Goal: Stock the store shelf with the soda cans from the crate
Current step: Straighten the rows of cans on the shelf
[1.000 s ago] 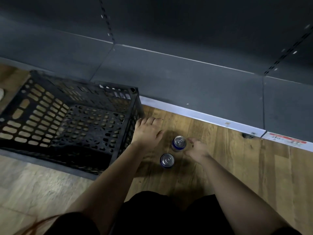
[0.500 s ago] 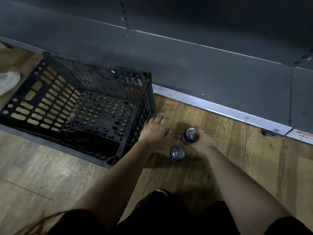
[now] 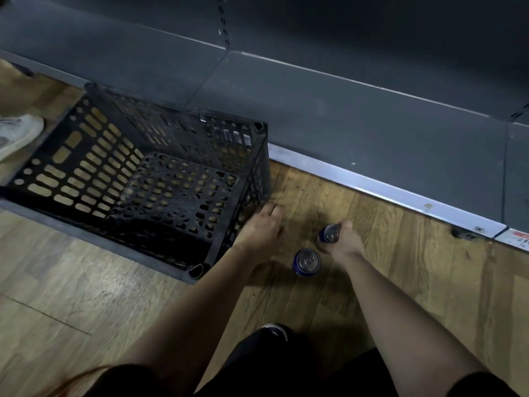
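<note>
Two blue soda cans with silver tops stand on the wooden floor. My right hand [image 3: 345, 243] grips the farther can [image 3: 329, 234] from its right side. The nearer can [image 3: 307, 262] stands free just below and left of it. My left hand [image 3: 262, 230] rests flat on the floor, fingers straight, beside the right wall of the black plastic crate [image 3: 86, 144]. No cans show inside the crate. The dark grey bottom shelf [image 3: 357, 124] stretches behind, with nothing on it.
A pale metal strip [image 3: 372, 186] runs along the shelf's front edge, with a red and white price tag [image 3: 518, 237] at right. Someone's light shoe [image 3: 17, 136] is at the far left, by the crate. My dark-clothed knees fill the bottom.
My right hand closed in from the right and took hold of the farther can. The left hand stayed on the floor by the crate. My view shifted left and down.
</note>
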A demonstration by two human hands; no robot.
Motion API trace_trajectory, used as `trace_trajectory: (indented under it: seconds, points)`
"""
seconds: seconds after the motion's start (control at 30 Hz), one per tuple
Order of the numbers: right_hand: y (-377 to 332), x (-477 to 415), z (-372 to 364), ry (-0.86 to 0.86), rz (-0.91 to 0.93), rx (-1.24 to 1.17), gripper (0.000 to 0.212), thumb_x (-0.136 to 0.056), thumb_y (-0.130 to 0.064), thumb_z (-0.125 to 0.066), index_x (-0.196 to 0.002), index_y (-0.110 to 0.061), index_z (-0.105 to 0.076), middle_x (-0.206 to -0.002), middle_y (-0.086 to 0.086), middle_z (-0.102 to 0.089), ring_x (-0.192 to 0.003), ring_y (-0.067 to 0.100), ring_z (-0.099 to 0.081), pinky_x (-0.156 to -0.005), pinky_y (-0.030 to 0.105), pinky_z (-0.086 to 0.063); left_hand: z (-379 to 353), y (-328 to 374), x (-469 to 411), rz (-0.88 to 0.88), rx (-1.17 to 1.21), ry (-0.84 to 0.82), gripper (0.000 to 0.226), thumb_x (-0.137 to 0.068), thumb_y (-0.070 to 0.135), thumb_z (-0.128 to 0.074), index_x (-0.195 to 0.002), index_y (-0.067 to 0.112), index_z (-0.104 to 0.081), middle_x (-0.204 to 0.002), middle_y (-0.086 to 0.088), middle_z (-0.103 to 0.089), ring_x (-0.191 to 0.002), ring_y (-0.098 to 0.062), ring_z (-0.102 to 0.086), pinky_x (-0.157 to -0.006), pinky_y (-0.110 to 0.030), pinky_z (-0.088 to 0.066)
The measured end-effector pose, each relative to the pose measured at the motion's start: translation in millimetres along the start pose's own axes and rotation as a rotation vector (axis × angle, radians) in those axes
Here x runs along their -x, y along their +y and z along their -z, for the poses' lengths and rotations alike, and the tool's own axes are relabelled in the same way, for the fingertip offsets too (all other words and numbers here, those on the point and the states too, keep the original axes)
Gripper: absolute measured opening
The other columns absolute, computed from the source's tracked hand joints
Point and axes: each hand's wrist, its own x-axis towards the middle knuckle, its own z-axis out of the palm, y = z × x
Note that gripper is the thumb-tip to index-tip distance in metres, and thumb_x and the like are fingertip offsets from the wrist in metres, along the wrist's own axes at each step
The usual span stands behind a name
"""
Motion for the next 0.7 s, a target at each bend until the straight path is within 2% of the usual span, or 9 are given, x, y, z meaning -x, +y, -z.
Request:
trace_trajectory:
  seconds: [0.13, 0.27, 0.37, 0.5, 0.6, 0.7]
  points:
    - [-1.8, 11.0, 26.8, 0.030, -0.021, -0.072, 0.074, -0.075, -0.029, -0.083, -0.133, -0.011, -0.040, -0.125, 0.012, -0.059, -0.115, 0.032, -0.057, -0.084, 0.034, -0.049, 12.9, 9.3, 4.5, -0.015, -0.108, 0.037, 0.047, -0.097, 0.035, -0.043, -0.139, 0.015, -0.040, -0.138, -0.005, -0.044, -0.128, -0.025, -0.039, -0.104, -0.039, -0.032]
    - [-26.7, 37.4, 81.4, 0.056, -0.012, -0.093, 0.082, -0.064, -0.043, -0.087, -0.131, -0.013, -0.050, -0.119, 0.008, -0.064, -0.110, 0.030, -0.061, -0.084, 0.032, -0.051, 54.1, 38.2, 14.3, -0.057, -0.185, 0.061, 0.047, -0.095, 0.038, -0.042, -0.138, 0.018, -0.041, -0.138, -0.002, -0.047, -0.130, -0.022, -0.038, -0.114, -0.040, -0.019]
    - [-55.0, 69.6, 134.2, 0.084, 0.008, -0.097, 0.074, -0.059, -0.051, -0.087, -0.117, -0.016, -0.057, -0.109, 0.005, -0.068, -0.102, 0.027, -0.063, -0.081, 0.032, -0.051, 103.5, 68.5, 23.4, -0.077, -0.186, 0.054, 0.049, -0.095, 0.038, -0.041, -0.140, 0.019, -0.040, -0.138, -0.002, -0.047, -0.131, -0.022, -0.038, -0.115, -0.040, -0.017]
    - [-103.0, 121.8, 216.3, 0.136, 0.045, -0.138, 0.061, -0.062, -0.050, -0.085, -0.106, -0.015, -0.062, -0.094, -0.001, -0.065, -0.096, 0.023, -0.063, -0.070, 0.026, -0.042, 184.4, 112.6, 36.3, -0.115, -0.193, 0.068, 0.050, -0.094, 0.038, -0.042, -0.140, 0.019, -0.039, -0.139, -0.001, -0.046, -0.129, -0.022, -0.039, -0.114, -0.037, -0.015]
    - [-139.6, 163.5, 279.3, 0.186, 0.075, -0.192, 0.053, -0.063, -0.049, -0.085, -0.100, -0.016, -0.064, -0.089, -0.003, -0.065, -0.086, 0.018, -0.061, -0.070, 0.026, -0.044, 246.1, 144.9, 49.2, -0.148, -0.177, 0.081, 0.051, -0.095, 0.038, -0.042, -0.143, 0.021, -0.037, -0.143, 0.001, -0.043, -0.132, -0.020, -0.036, -0.116, -0.037, -0.014]
    - [-176.1, 207.1, 343.6, 0.215, 0.112, -0.259, 0.046, -0.064, -0.046, -0.085, -0.094, -0.018, -0.065, -0.087, -0.005, -0.068, -0.085, 0.016, -0.064, -0.072, 0.029, -0.051, 312.5, 179.6, 62.1, -0.182, -0.166, 0.084, 0.052, -0.097, 0.041, -0.041, -0.144, 0.022, -0.035, -0.145, 0.003, -0.041, -0.134, -0.019, -0.035, -0.116, -0.037, -0.013]
